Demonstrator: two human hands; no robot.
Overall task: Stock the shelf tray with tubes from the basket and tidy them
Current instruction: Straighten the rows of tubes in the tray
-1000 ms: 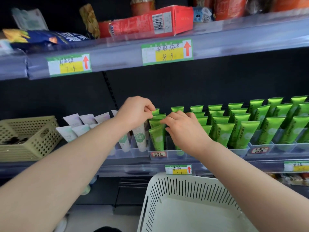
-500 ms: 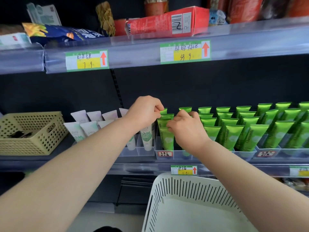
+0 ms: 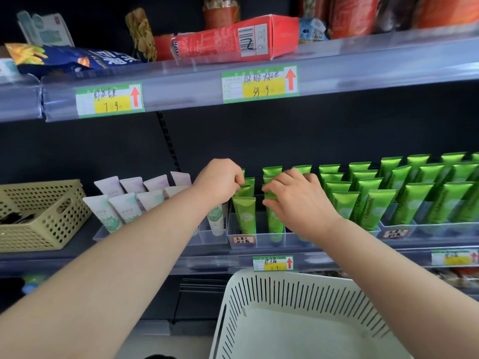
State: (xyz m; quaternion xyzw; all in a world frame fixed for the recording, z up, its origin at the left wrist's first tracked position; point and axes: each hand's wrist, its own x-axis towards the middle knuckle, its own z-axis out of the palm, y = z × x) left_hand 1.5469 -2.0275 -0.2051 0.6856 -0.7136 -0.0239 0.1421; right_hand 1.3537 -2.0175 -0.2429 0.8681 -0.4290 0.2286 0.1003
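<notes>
Rows of green tubes point(image 3: 373, 206) stand cap-down in a clear shelf tray point(image 3: 242, 240) on the middle shelf. My left hand point(image 3: 219, 178) pinches the top of a green tube point(image 3: 243, 189) in the tray's leftmost column. My right hand point(image 3: 295, 200) grips the top of a green tube point(image 3: 272, 194) in the column beside it. A front green tube point(image 3: 245, 216) stands free below my left fingers. The white slotted basket point(image 3: 298, 296) sits below the shelf; no tubes show inside it.
White and lilac tubes point(image 3: 124, 206) fill a clear tray to the left. A beige perforated basket point(image 3: 39, 216) stands at the far left of the shelf. The upper shelf holds a red box point(image 3: 233, 40) and snack bags. Price labels point(image 3: 273, 263) line the shelf edges.
The view has shifted slightly. My right hand has moved forward over the second column and closed on a tube top; my left hand stays on the left column's tubes.
</notes>
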